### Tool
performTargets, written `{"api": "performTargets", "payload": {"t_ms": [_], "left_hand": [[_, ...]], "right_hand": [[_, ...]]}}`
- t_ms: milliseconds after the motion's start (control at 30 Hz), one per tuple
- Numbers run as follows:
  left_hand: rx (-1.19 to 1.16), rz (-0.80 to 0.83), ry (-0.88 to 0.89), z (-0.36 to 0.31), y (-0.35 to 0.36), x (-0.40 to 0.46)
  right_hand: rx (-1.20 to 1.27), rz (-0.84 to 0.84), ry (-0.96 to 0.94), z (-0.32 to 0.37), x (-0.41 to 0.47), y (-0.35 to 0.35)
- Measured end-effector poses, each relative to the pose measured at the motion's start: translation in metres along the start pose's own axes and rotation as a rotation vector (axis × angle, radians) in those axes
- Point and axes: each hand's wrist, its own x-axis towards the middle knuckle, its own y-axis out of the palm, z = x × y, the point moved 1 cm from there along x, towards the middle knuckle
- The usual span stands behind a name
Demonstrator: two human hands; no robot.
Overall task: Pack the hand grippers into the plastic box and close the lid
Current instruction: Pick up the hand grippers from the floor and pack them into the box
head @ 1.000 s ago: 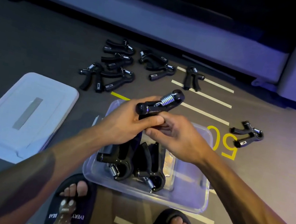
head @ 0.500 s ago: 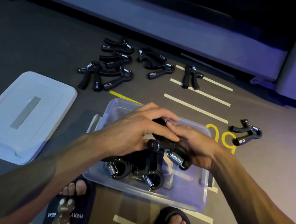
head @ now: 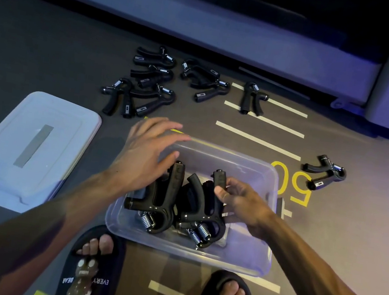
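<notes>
While your right hand (head: 240, 202) pinches the handle of a hand gripper (head: 207, 207) standing inside the plastic box (head: 256, 247), your left hand (head: 144, 155) hovers flat with fingers spread over the box's far left corner. More grippers (head: 152, 83) lie on the floor beyond that hand, and the lid (head: 24, 144) lies to its left.

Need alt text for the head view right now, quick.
Right hand pinches a hand gripper standing in the clear plastic box; left hand hovers open over its far rim. More grippers and the lid lie on the floor.
</notes>
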Motion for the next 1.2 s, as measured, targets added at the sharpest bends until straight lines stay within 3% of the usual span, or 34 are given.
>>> {"api": "performTargets", "payload": {"t_ms": [667,800,1067,1200], "left_hand": [[0.002,0.047,-0.048,0.007,0.007,-0.008],[0.007,0.046,-0.045,0.007,0.008,-0.008],[0.011,0.052,-0.056,0.008,0.008,-0.007],[0.023,0.056,-0.057,0.008,0.008,-0.006]], "right_hand": [[-0.286,-0.096,-0.146,-0.011,-0.005,0.010],[-0.505,-0.148,-0.196,-0.014,-0.003,0.009],[-0.641,-0.084,0.027,-0.019,0.000,0.015],[-0.445,0.006,0.143,-0.025,0.001,0.028]]}}
